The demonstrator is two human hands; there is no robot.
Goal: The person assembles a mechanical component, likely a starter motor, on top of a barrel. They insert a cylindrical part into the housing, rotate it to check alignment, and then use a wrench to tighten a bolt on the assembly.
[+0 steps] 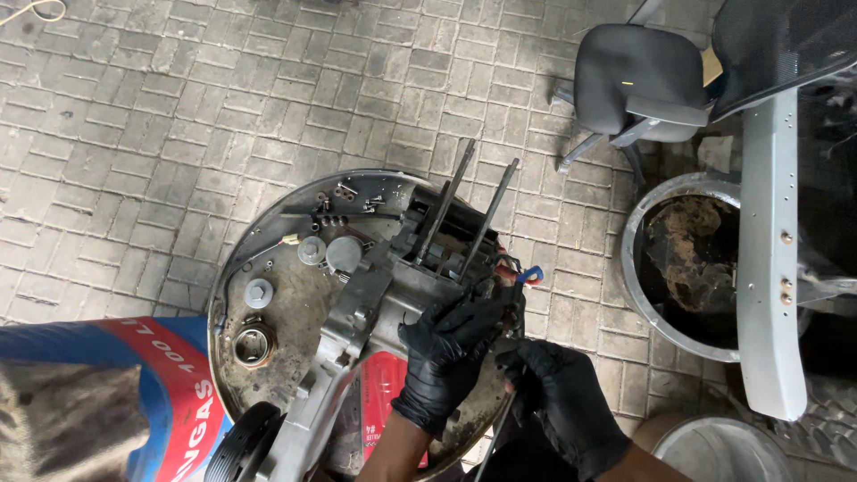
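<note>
Over engine (375, 295) on drum (295, 357): left hand (451, 353) closed, seemingly pinching cable (509, 393); right hand (562, 402) fisted lower on cable; best kept taut, clear of studs (464, 210).

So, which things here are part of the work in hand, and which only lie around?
In the work:
- left hand
- right hand
- metal engine casing
- wire bundle

Lying about:
- bearing
- loose bolts
- grey seat
- dirty bucket

Soft, even daylight with faint shadows; the picture is sharp, with slight bending toward the edges.
</note>
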